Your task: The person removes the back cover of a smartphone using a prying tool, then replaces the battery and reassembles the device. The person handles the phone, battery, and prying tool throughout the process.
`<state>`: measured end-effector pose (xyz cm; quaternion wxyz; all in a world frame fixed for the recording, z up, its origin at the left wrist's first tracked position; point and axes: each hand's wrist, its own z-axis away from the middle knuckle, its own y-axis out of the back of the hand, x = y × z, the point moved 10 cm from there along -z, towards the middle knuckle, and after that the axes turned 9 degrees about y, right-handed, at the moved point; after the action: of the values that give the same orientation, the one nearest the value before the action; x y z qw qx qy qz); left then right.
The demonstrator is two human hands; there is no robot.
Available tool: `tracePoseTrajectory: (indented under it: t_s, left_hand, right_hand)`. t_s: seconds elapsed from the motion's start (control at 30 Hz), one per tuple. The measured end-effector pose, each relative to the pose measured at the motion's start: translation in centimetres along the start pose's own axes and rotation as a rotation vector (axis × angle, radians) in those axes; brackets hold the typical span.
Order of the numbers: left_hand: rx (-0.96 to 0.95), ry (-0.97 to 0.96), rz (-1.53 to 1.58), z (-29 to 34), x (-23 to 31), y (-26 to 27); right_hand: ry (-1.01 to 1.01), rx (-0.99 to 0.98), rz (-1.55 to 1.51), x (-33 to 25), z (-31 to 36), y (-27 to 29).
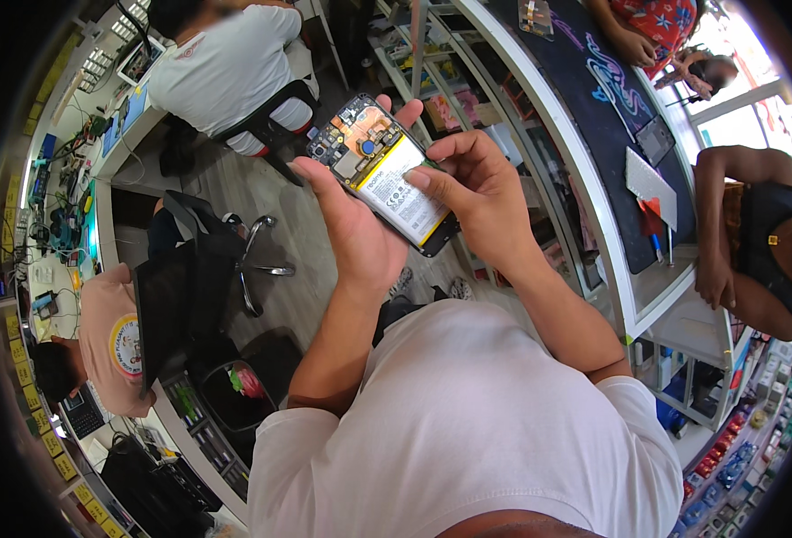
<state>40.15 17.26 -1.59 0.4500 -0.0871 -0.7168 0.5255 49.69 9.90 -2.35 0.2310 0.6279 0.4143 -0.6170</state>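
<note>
An opened smartphone [382, 175] without its back cover lies tilted in my hands, above the floor. Its circuit board with a copper-coloured patch [360, 134] shows at the upper end. Below that sits a white battery [405, 199] with yellow strips along its ends. My left hand [351, 224] holds the phone from beneath, thumb along its left edge and fingertips showing past the far side. My right hand [481, 193] is closed at the phone's right edge, thumb over the battery and index finger bent beside it. Whether something small is in that pinch is hidden.
A glass-sided counter [584, 179] with a dark mat runs along the right; people lean there. Seated co-workers, one in a white shirt [226, 67] and one in a pink shirt [109, 341], face cluttered benches at left. An office chair [208, 260] stands nearby.
</note>
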Motion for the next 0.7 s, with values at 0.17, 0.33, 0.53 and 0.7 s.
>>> tracePoseTrajectory:
  t_s: [0.17,0.33,0.53,0.7]
  left_hand:
    - [0.06,0.088,-0.372,1.7,-1.2,1.4]
    - [0.167,0.122,-0.263,2.8,-2.0,3.7]
    - [0.148,0.114,-0.235,3.0,-2.0,3.3]
    - [0.162,0.069,-0.257,3.0,-1.4,2.6]
  right_hand:
    - [-0.024,0.056,-0.048,1.1,0.1,1.8]
    - [0.128,0.041,-0.088,1.3,1.3,2.1]
    - [0.573,-0.147,0.57,-3.8,3.0,1.2]
    - [0.711,-0.268,0.79,-4.3,4.0,-0.9]
